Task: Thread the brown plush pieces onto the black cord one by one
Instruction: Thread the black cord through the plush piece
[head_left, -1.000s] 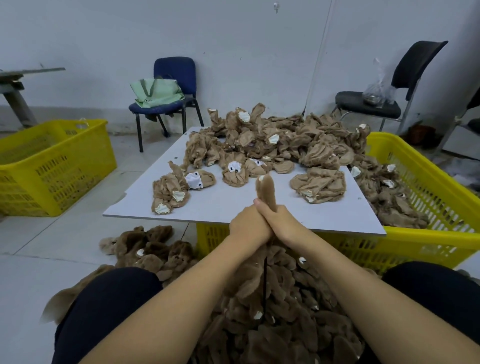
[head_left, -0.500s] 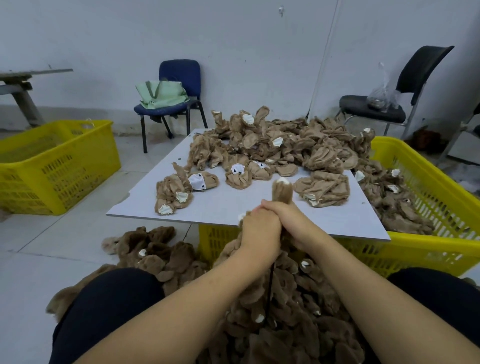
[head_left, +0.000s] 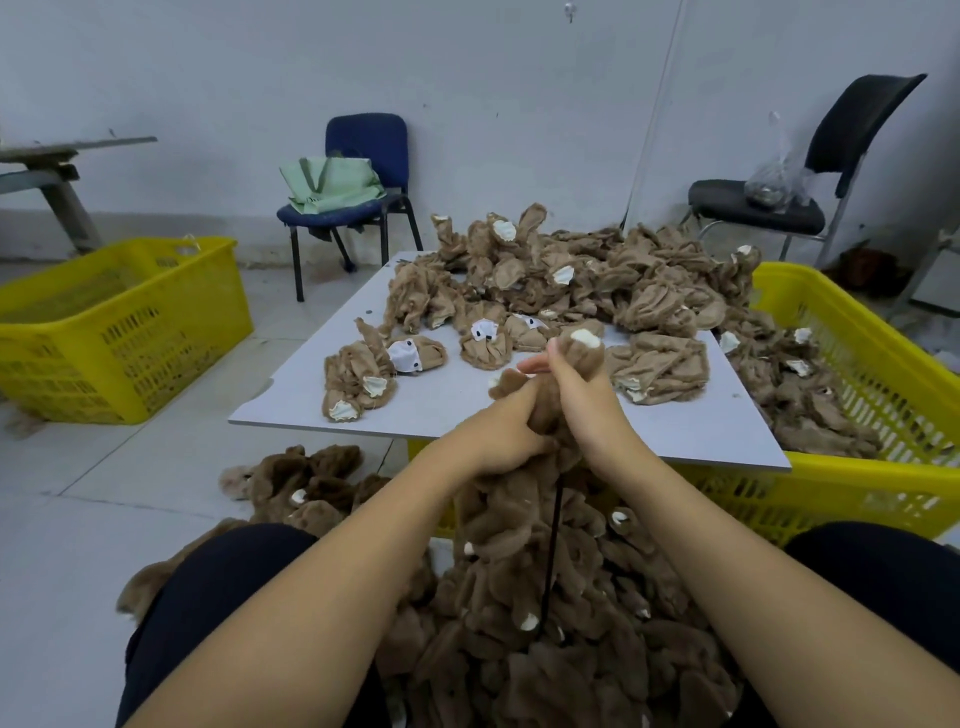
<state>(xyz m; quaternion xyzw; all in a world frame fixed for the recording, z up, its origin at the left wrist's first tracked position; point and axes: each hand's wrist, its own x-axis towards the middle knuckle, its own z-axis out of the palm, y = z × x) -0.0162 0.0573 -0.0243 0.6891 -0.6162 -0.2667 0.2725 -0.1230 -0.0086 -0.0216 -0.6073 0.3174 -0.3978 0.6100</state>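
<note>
A brown plush piece (head_left: 582, 349) with a cream patch stands upright between both hands, above the board's near edge. My right hand (head_left: 584, 402) grips it from the right, thumb raised. My left hand (head_left: 498, 428) holds its lower part from the left. A black cord (head_left: 551, 545) hangs straight down from under the hands into a dark brown bunch of strung plush pieces (head_left: 545, 597) between my knees. Loose tan plush pieces (head_left: 571, 275) lie heaped on the grey board (head_left: 441, 405); where the cord passes inside the held piece is hidden.
A yellow basket (head_left: 883, 488) holding more plush pieces supports the board at right. Another yellow basket (head_left: 119, 322) stands on the floor at left. Dark brown plush (head_left: 306, 483) lies on the floor. A blue chair (head_left: 358, 197) and a black chair (head_left: 810, 197) stand by the wall.
The held plush piece has slid lower between my hands, so less of it sticks up. My right thumb has lifted. The camera has tilted slightly.
</note>
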